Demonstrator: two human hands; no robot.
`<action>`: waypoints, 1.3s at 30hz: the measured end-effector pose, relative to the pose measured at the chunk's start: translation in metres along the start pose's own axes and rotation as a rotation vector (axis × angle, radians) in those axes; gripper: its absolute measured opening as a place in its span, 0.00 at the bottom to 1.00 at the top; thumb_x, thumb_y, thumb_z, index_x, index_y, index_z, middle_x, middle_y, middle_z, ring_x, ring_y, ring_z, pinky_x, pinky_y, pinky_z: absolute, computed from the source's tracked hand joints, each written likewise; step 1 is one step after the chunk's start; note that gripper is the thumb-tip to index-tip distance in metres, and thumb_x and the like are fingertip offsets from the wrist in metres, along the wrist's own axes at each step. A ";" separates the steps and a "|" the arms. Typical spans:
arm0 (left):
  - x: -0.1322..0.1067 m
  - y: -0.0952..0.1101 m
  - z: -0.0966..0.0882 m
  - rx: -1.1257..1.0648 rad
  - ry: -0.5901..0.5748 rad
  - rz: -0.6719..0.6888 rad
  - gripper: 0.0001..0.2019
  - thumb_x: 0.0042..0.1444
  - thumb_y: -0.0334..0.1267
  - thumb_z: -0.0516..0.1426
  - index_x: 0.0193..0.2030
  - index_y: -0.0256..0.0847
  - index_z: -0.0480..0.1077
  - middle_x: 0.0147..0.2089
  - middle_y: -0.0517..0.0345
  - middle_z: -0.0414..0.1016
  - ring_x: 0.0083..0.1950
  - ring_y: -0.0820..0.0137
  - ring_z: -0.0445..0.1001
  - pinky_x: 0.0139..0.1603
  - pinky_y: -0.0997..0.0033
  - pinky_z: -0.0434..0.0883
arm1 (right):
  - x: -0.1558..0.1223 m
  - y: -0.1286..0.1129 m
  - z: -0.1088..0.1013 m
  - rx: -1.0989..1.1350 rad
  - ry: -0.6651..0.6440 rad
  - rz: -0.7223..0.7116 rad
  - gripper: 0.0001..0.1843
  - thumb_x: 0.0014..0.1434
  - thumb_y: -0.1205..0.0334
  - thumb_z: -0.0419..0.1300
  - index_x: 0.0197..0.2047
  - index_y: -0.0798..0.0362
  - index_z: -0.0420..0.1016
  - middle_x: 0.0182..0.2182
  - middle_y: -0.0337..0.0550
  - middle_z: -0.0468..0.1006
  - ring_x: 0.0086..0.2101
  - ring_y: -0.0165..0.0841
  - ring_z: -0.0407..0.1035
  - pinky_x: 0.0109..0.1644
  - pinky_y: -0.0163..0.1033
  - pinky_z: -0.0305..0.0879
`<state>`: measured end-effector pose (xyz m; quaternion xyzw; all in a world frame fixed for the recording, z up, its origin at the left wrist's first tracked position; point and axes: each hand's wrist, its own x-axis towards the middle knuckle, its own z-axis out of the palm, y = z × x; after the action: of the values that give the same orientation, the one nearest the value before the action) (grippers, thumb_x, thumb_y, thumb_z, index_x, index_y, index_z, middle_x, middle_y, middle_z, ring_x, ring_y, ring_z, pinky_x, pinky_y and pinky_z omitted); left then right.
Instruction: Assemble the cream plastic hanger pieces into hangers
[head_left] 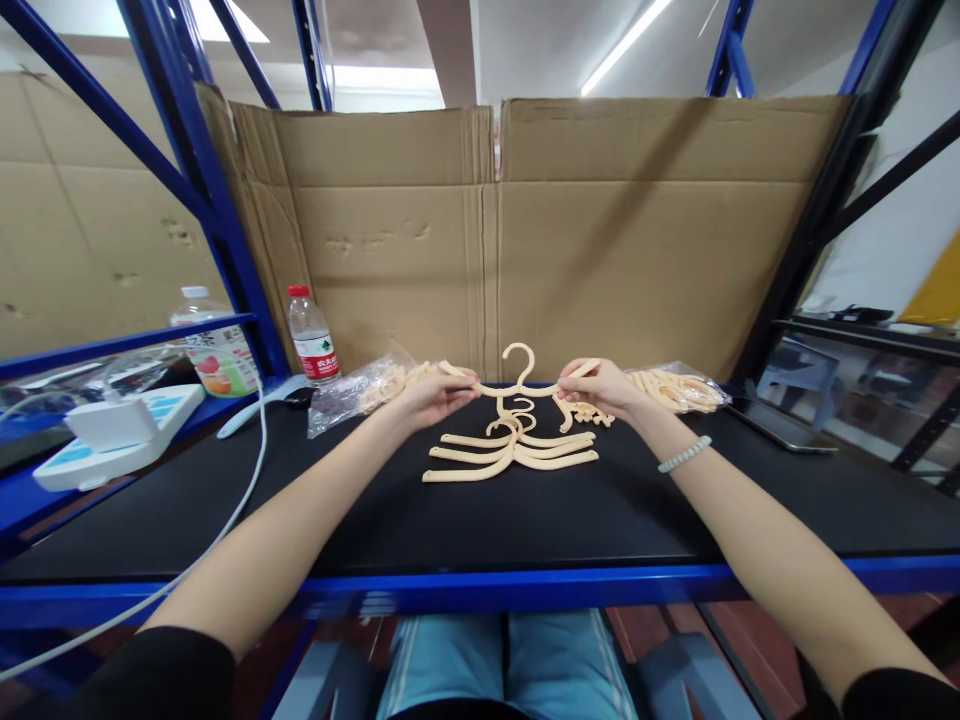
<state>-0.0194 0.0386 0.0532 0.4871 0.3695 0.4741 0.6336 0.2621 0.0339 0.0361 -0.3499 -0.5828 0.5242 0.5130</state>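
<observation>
A cream plastic clothes hanger (pixel 521 385) is held up between my hands, its hook pointing upward. My left hand (pixel 439 396) is closed on its left arm, thumb and fingers pinching near the end. The right arm's end is pinched by my right hand (pixel 604 386), which has a beaded bracelet on its wrist. Just in front, several similar hanger pieces (pixel 514 452) lie overlapped on the black tabletop, hooks toward the back. Behind the held hanger, a curved cream piece (pixel 562 412) and small toothed pieces (pixel 589 413) lie near my right hand.
Clear plastic bags of cream parts lie at left (pixel 364 392) and right (pixel 675 388). A red-capped bottle (pixel 313 340), a larger bottle (pixel 217 345) and a power strip (pixel 120 440) with a white cable (pixel 251 480) stand on the left. Cardboard (pixel 637 240) walls the back.
</observation>
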 end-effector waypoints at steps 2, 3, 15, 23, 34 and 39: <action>0.000 0.008 -0.012 0.223 -0.155 0.057 0.05 0.44 0.23 0.63 0.29 0.33 0.73 0.29 0.51 0.77 0.32 0.73 0.77 0.34 0.80 0.73 | -0.002 -0.004 -0.007 -0.053 -0.029 0.024 0.17 0.35 0.64 0.74 0.28 0.58 0.74 0.22 0.43 0.78 0.25 0.31 0.74 0.30 0.33 0.72; -0.001 0.012 -0.017 0.363 -0.220 0.102 0.05 0.44 0.25 0.64 0.29 0.34 0.74 0.29 0.52 0.77 0.32 0.73 0.76 0.33 0.79 0.72 | -0.003 -0.006 -0.009 -0.076 -0.043 0.036 0.17 0.35 0.63 0.74 0.27 0.58 0.73 0.22 0.43 0.78 0.25 0.32 0.74 0.30 0.34 0.72; -0.030 0.018 0.001 1.412 -0.633 0.108 0.10 0.34 0.38 0.69 0.19 0.39 0.73 0.19 0.62 0.72 0.22 0.73 0.68 0.23 0.76 0.57 | -0.014 -0.018 0.003 -0.763 -0.697 0.187 0.17 0.36 0.57 0.72 0.27 0.57 0.73 0.23 0.38 0.76 0.24 0.27 0.69 0.29 0.32 0.63; -0.032 0.007 0.006 1.546 -0.524 0.115 0.09 0.30 0.30 0.67 0.14 0.40 0.69 0.14 0.65 0.66 0.18 0.75 0.61 0.22 0.75 0.52 | -0.015 -0.013 0.017 -1.060 -0.713 0.108 0.14 0.39 0.56 0.70 0.26 0.57 0.74 0.21 0.35 0.72 0.24 0.25 0.63 0.27 0.31 0.57; -0.017 0.005 -0.005 1.629 -0.497 0.148 0.06 0.34 0.34 0.67 0.17 0.41 0.73 0.19 0.61 0.71 0.22 0.73 0.65 0.25 0.75 0.55 | -0.010 -0.003 0.014 -1.176 -0.588 0.101 0.10 0.38 0.60 0.69 0.23 0.56 0.75 0.19 0.35 0.72 0.24 0.27 0.63 0.27 0.32 0.54; -0.009 0.001 -0.010 1.617 -0.416 0.220 0.06 0.33 0.33 0.67 0.17 0.42 0.73 0.20 0.62 0.70 0.22 0.74 0.64 0.26 0.75 0.55 | -0.008 0.000 0.014 -1.209 -0.533 0.073 0.08 0.40 0.62 0.68 0.24 0.56 0.75 0.20 0.37 0.73 0.25 0.28 0.66 0.27 0.32 0.57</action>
<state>-0.0319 0.0323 0.0515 0.9017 0.4212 0.0231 0.0950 0.2502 0.0227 0.0349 -0.4543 -0.8690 0.1905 0.0463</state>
